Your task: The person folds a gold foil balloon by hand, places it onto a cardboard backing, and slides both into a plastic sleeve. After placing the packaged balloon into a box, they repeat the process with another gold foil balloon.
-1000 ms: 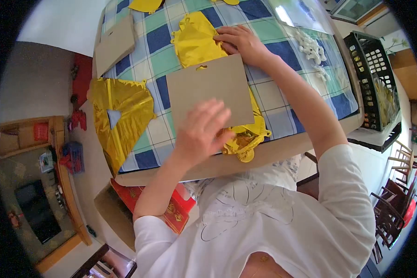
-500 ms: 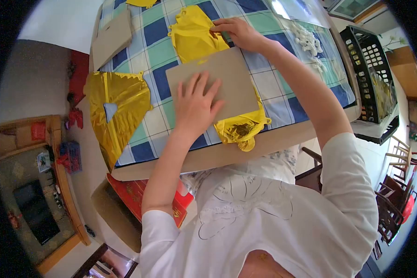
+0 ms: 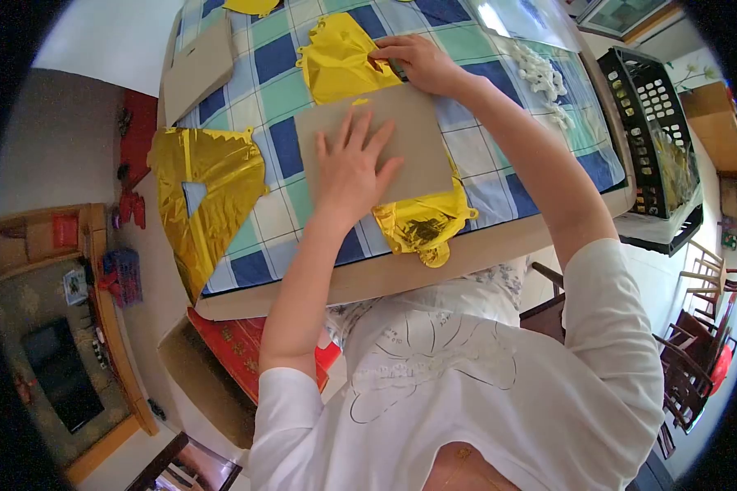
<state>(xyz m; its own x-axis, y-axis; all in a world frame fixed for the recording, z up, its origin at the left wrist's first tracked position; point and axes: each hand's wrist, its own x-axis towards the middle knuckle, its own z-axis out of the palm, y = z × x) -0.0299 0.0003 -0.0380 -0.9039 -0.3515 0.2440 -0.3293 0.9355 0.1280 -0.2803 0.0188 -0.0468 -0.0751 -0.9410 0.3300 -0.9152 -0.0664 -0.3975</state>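
Note:
My left hand [image 3: 352, 170] lies flat with its fingers spread on a grey-brown cardboard square [image 3: 422, 147]. Under the board is yellow foil, its upper part [image 3: 342, 61] showing beyond the far edge and its lower part [image 3: 426, 221], with a dark print, nearer my body. At the upper foil's right edge, my right hand [image 3: 418, 64] has its fingertips together, touching the foil; something small and reddish shows at the fingertips. A larger gold foil piece [image 3: 213, 180] with a hole in it lies to the left.
A checked cloth [image 3: 278, 221] covers the table. Another cardboard piece [image 3: 201, 69] lies at the far left, white stringy material [image 3: 540, 72] at the far right. A black crate [image 3: 651, 131] stands right of the table, a red box [image 3: 237, 348] below its left edge.
The cardboard has shifted slightly away from my body under my left hand. My right hand stays at the foil's edge, slightly lower in view.

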